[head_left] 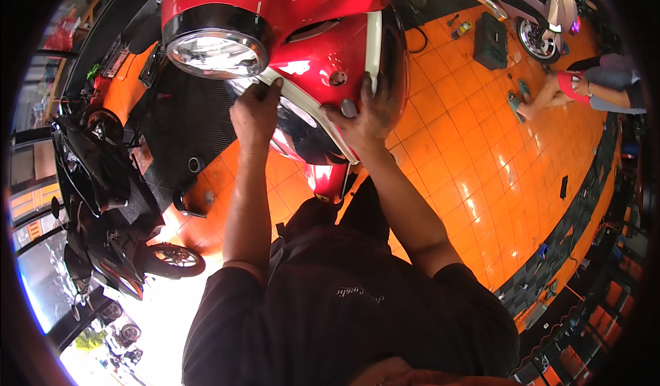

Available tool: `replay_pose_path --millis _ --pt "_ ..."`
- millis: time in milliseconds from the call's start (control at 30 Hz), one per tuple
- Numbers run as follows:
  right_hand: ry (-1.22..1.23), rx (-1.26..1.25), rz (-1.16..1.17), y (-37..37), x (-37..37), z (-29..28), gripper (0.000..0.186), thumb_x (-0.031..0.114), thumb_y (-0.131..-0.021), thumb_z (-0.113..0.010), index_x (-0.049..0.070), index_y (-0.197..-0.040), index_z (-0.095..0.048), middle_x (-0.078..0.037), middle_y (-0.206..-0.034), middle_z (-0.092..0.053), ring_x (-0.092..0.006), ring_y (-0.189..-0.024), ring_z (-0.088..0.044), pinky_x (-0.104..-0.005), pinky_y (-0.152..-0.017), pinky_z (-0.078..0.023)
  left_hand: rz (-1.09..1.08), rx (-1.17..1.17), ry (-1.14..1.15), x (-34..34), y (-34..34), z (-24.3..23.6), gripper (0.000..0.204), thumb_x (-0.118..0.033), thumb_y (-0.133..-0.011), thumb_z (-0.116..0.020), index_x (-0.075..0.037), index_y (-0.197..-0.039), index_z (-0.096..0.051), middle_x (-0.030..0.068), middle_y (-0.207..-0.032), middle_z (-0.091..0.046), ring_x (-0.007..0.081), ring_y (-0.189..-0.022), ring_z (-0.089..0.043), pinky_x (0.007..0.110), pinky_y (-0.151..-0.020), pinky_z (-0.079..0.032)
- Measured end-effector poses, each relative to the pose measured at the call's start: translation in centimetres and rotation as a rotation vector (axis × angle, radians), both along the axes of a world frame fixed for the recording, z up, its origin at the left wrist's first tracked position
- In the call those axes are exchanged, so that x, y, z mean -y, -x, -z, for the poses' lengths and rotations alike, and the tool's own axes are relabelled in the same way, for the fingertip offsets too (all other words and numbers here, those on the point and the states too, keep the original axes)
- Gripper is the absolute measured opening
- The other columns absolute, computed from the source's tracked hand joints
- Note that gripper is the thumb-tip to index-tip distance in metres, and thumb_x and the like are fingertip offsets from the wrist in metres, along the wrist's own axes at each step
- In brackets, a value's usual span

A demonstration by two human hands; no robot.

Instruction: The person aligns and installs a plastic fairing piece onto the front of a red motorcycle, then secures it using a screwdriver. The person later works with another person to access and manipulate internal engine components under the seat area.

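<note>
A red scooter's [309, 1] front stands before me, its round headlight [218, 52] at the upper left. Pale cream trim [373, 42] runs down both sides of its red front panel [317, 70] and meets low down. My left hand [256, 116] grips the trim's left strip just below the headlight, thumb on top and the other fingers mostly hidden. My right hand [369, 126] holds the trim lower down, its thumb by the left strip and its fingers reaching up over the right one. Beneath the panel is the red front fender [324, 180].
Black scooters [103, 241] stand at the left beside a dark ribbed mat [196, 104]. On the orange tiled floor [474, 173] lie a black case [490, 40] and a small bottle [461, 30]. Another scooter [540, 15] and a seated person [584, 87] are at the right.
</note>
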State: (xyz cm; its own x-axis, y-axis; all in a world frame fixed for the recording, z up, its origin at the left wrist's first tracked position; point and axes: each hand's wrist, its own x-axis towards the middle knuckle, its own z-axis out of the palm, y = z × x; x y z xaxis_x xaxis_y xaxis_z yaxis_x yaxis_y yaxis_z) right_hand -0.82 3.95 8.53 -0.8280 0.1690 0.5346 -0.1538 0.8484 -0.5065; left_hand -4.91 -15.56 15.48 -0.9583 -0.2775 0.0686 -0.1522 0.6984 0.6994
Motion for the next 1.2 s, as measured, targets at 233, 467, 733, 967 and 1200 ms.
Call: replay_pose_path --millis 233,467,733,967,1200 --pt "0.003 0.333 -0.121 -0.4 -2.2 0.0 0.107 0.07 -0.074 -0.063 0.005 -0.15 -0.023 -0.026 -0.153 -0.021 -0.0491 -0.139 -0.023 -0.062 -0.11 -0.02 -0.068 -0.233 -0.029 -0.6 -1.2 2.4 0.037 -0.036 -0.077 -0.079 -0.001 -0.085 -0.067 0.0088 -0.075 -0.068 0.0209 -0.07 -0.065 0.036 -0.07 -0.049" --pt "0.269 0.293 -0.272 -2.1 -7.8 3.5 0.089 0.056 -0.086 -0.06 0.005 -0.149 -0.022 -0.03 -0.149 -0.027 -0.0456 -0.137 -0.029 -0.0562 -0.11 -0.026 0.064 -0.233 0.25 -2.4 -4.4 4.0 0.1 -0.043 -0.069 -0.083 -0.001 -0.145 -0.031 0.0302 -0.147 -0.028 0.0452 -0.136 -0.028 0.054 -0.111 -0.024" --pt "-0.068 0.153 -0.27 1.3 -5.2 0.8 0.079 0.058 -0.092 -0.044 0.003 -0.147 -0.029 -0.029 -0.15 -0.025 -0.048 -0.138 -0.025 -0.0611 -0.109 -0.022 0.079 -0.262 0.362 -2.5 -4.3 4.9 0.104 -0.05 -0.071 -0.078 0.003 -0.146 -0.029 0.0352 -0.147 -0.025 0.0458 -0.138 -0.026 0.05 -0.113 -0.023" --pt "0.005 0.046 -0.208 2.6 -3.5 2.8 0.088 0.066 -0.09 -0.035 -0.003 -0.144 -0.031 -0.03 -0.152 -0.02 -0.0502 -0.14 -0.016 -0.0703 -0.107 -0.01 0.042 -0.334 0.363 -2.7 -3.8 6.2 0.099 -0.053 -0.077 -0.071 0.002 -0.146 -0.028 0.0325 -0.15 -0.025 0.0456 -0.138 -0.027 0.05 -0.112 -0.022" --pt "0.084 0.08 -0.114 3.7 -3.2 1.9 0.085 0.064 -0.091 -0.035 -0.003 -0.144 -0.032 -0.031 -0.151 -0.019 -0.0535 -0.139 -0.015 -0.072 -0.105 -0.011 -0.043 -0.037 0.529 -4.5 -4.1 4.0 0.095 -0.058 -0.083 -0.062 0.001 -0.148 -0.025 0.0317 -0.152 -0.02 0.049 -0.136 -0.025 0.053 -0.111 -0.021"
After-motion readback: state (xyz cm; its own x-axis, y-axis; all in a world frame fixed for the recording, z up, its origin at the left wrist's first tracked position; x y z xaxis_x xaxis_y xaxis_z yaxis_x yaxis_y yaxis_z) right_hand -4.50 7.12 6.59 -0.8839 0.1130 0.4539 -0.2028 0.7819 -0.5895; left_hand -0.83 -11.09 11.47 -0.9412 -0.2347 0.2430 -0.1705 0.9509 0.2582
